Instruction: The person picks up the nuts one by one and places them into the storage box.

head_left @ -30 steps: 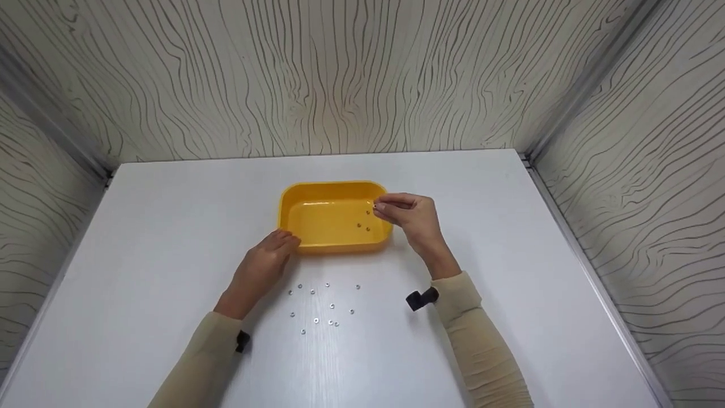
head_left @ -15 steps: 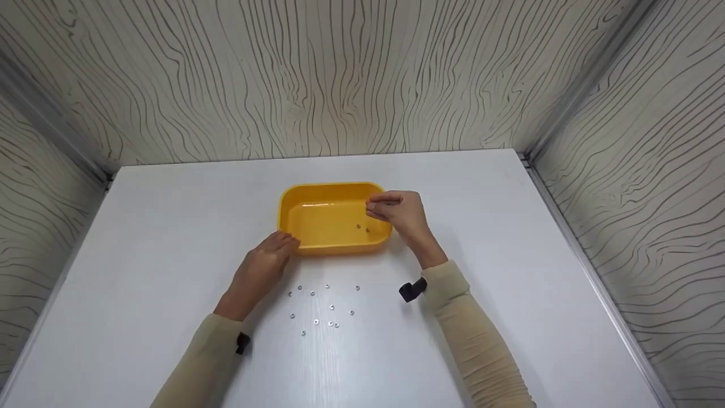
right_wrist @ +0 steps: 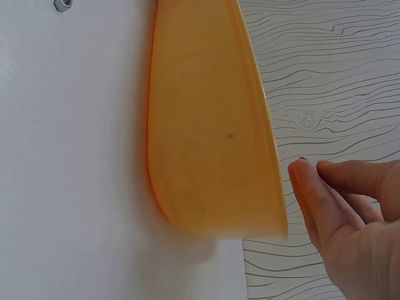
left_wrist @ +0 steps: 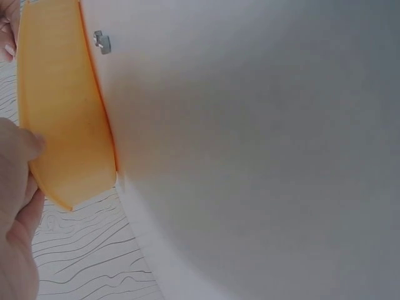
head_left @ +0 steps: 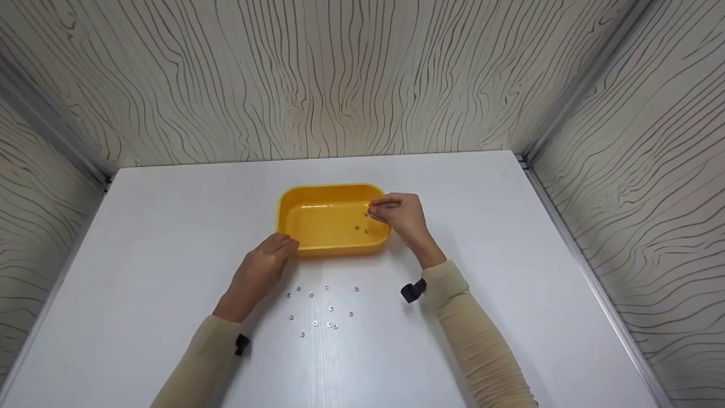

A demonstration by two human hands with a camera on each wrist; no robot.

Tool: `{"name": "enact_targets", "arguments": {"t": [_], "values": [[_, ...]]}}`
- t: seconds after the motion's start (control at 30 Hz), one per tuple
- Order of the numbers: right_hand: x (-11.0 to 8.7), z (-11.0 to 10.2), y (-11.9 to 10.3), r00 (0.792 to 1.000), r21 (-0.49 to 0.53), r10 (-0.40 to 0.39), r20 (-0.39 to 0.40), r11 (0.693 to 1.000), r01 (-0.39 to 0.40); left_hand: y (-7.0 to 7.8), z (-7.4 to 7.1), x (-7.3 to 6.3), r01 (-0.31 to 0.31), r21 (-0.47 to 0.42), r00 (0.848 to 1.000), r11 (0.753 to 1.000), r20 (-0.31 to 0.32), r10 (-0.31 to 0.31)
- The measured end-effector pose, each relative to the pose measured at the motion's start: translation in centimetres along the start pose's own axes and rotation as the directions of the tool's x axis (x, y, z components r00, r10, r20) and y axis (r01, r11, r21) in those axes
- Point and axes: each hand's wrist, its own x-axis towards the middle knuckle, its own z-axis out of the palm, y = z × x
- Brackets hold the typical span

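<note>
A yellow plastic tray [head_left: 323,249] sits on the white table with a few small metal nuts [head_left: 357,228] near its right end. My left hand [head_left: 263,263] grips the tray's near left corner; in the left wrist view its thumb [left_wrist: 32,144] lies against the yellow wall. Over the tray's right rim, my right hand [head_left: 402,215] has thumb and fingertips together. A tiny dark bit of a nut [right_wrist: 303,159] shows at those fingertips in the right wrist view, mostly hidden by the fingers.
Several loose nuts [head_left: 331,309] lie scattered on the white table [head_left: 170,226] in front of the tray, between both forearms. A wall panel with wood-grain lines [head_left: 317,79] stands behind the table, with more panels at either side.
My right hand has moved slightly left, farther over the tray's right end, then stayed nearly in place with fingertips a little lower. The left hand keeps its hold on the corner.
</note>
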Motion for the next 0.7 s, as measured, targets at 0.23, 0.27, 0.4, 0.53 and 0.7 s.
{"name": "enact_targets", "arguments": {"t": [0.23, 0.27, 0.4, 0.53, 0.7], "values": [[-0.5, -0.2, -0.4, 1.000, -0.041, 0.002, -0.018, 0.999, -0.003, -0.1, 0.1, -0.1, -0.008, -0.004, 1.000, 1.000, -0.012, 0.008], [-0.7, -0.3, -0.5, 1.000, -0.045, -0.003, -0.012, 0.999, 0.002, -0.1, 0.1, -0.1, -0.011, -0.006, 1.000, 1.000, -0.017, 0.011], [-1.7, -0.3, -0.7, 0.999, -0.107, -0.047, 0.026, 0.993, 0.050, -0.2, 0.2, -0.1, -0.019, -0.007, 0.999, 1.000, -0.029, 0.019], [-3.0, -0.5, -0.8, 0.990, -0.221, -0.116, 0.080, 0.966, 0.131, -0.3, 0.2, -0.1, -0.017, -0.002, 0.999, 1.000, -0.029, 0.017], [-4.6, -0.8, -0.7, 0.971, -0.332, -0.170, 0.170, 0.917, 0.219, -0.3, 0.3, -0.1, -0.010, -0.002, 1.000, 1.000, -0.021, 0.010]]}}
